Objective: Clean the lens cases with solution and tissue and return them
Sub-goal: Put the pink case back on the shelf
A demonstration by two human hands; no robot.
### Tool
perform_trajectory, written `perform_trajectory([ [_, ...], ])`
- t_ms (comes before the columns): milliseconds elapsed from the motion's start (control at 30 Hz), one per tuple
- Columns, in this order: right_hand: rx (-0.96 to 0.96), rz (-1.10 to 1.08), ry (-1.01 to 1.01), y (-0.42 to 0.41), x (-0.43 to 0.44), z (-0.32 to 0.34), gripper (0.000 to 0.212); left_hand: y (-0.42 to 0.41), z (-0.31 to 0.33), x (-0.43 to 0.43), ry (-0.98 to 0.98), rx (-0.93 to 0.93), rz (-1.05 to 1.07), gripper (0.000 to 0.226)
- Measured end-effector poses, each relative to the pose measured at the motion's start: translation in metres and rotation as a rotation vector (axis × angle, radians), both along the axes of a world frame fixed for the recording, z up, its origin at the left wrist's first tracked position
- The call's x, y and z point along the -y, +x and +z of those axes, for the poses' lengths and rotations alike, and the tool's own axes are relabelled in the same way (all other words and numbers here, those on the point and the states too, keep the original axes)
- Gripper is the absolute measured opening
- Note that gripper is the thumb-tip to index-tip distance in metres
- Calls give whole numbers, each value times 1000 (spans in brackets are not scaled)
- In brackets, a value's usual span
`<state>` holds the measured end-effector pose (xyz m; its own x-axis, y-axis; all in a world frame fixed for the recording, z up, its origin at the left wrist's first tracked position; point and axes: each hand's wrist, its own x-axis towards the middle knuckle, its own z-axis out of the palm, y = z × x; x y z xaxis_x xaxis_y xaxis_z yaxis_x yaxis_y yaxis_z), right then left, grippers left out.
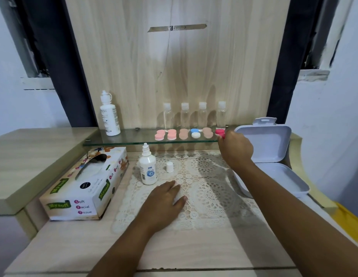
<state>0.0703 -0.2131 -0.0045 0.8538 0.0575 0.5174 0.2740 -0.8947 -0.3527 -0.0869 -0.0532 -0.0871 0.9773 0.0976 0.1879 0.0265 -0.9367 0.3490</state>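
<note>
Pale wood-grain tabletop [194,250] carries a lacy cream mat [210,196], where the left hand [164,200] lies flat, fingers straight. Round matte lens cases [183,134] line the glass shelf [134,136]; at its right end the right hand [236,148] grips a glossy red lens case [220,132].

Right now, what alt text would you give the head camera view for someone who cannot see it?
A person's right hand pinches a red lens case at the right end of a row on a glass shelf, while the left hand rests flat on a lace mat. An uncapped solution bottle, its cap and a tissue box stand nearby.
</note>
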Motion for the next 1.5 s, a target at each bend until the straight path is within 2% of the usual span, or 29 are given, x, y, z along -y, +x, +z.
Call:
perform_trajectory([
  [167,-26,-35,3,7,-5,3,23,-2,1,1,-2,-2,1,56],
  [833,-90,-24,157,9,-11,2,24,-1,-1,0,-5,29,-5,55],
  [1000,-16,30,171,-6,-6,2,32,-1,-2,-1,-10,41,-12,55],
  [1167,142,156,52,-43,-5,-12,38,0,-3,-2,-55,44,-12,53],
  [1233,140,289,-5,-57,-7,-25,37,1,-2,-2,-146,98,-19,47],
  [1367,-120,558,-71,-75,-14,-54,47,2,3,-2,-322,301,2,28],
  [1500,-176,600,-154,-83,-19,-77,46,-1,6,-3,-285,493,55,20],
])
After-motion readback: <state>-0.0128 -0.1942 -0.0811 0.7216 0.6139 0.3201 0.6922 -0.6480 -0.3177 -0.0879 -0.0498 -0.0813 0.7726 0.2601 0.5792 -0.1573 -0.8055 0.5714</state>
